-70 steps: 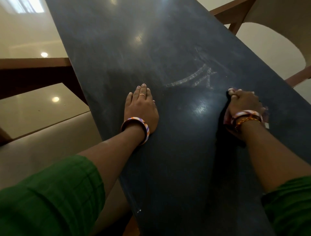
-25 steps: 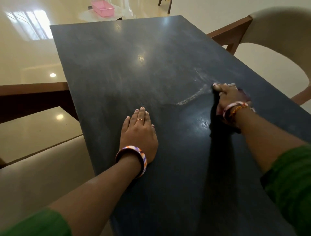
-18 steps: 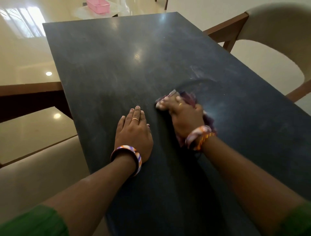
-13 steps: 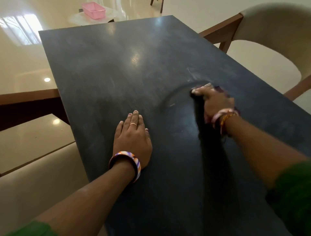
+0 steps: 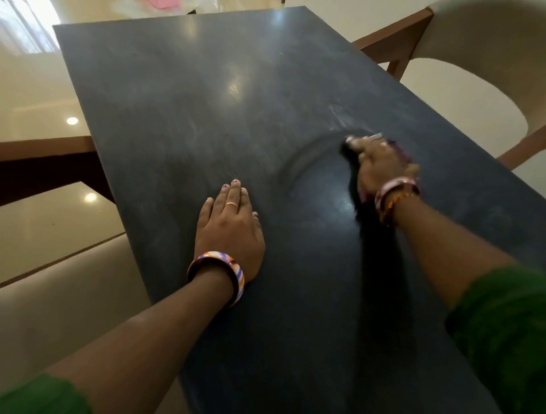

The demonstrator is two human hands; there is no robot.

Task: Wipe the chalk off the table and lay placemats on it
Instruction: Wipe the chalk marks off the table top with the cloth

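The table is a dark slab running from the upper left of the frame down to the lower right. The left hand lies flat on it at centre frame, palm down, fingers straight and close together, holding nothing. A ring sits on one finger, and a striped bangle circles the wrist.

The right hand is right of centre, pressed on the table and blurred. It is closed over a dark cloth, which shows at the fingertips and along the hand's left edge; the cloth touches the table surface. Bangles circle this wrist. Green sleeves cover both upper forearms at the bottom corners of the frame.

A curved sweep mark arcs across the surface from the cloth toward the lower left. The area inside the arc, between the two hands, is darker than the rest. Faint chalk streaks remain just above the right hand, and a pale chalk haze covers the upper and left parts of the table.

A chair with a wooden frame stands at the upper right, beside the table edge. A pink object is partly visible at the top edge of the frame, beyond the far end of the table; it cannot be identified.
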